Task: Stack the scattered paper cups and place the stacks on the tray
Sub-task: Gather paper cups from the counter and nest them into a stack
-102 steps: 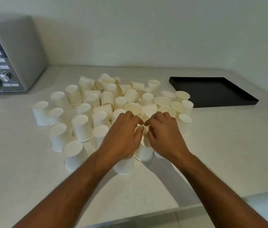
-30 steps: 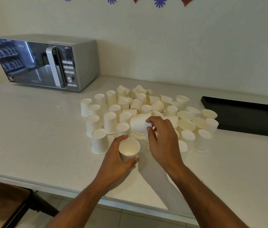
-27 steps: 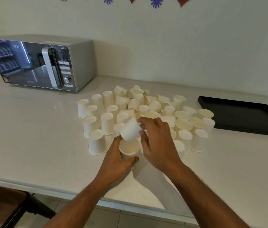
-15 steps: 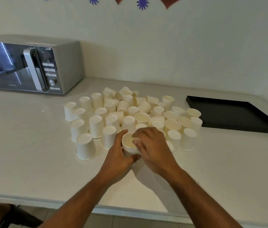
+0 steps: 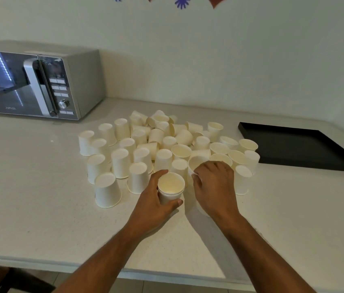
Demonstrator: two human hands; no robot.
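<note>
Microwave (image 5: 40,83) sits far left at the back of the counter (image 5: 29,197), against the wall. Next, the scattered paper cups (image 5: 124,144) crowd the counter's middle, most upside down, a few upright or tipped on their sides. Left hand (image 5: 154,206) is at the near edge of the pile, thumb & fingers wrapped round an upright cup stack (image 5: 170,187), mouth up. Just right of it, right hand (image 5: 215,187) has fingers curled onto the rim of another upright cup (image 5: 196,162) in the pile, pinching it. Far right, well apart from the cups, lies the black tray (image 5: 302,146) w/ nothing on it.
</note>
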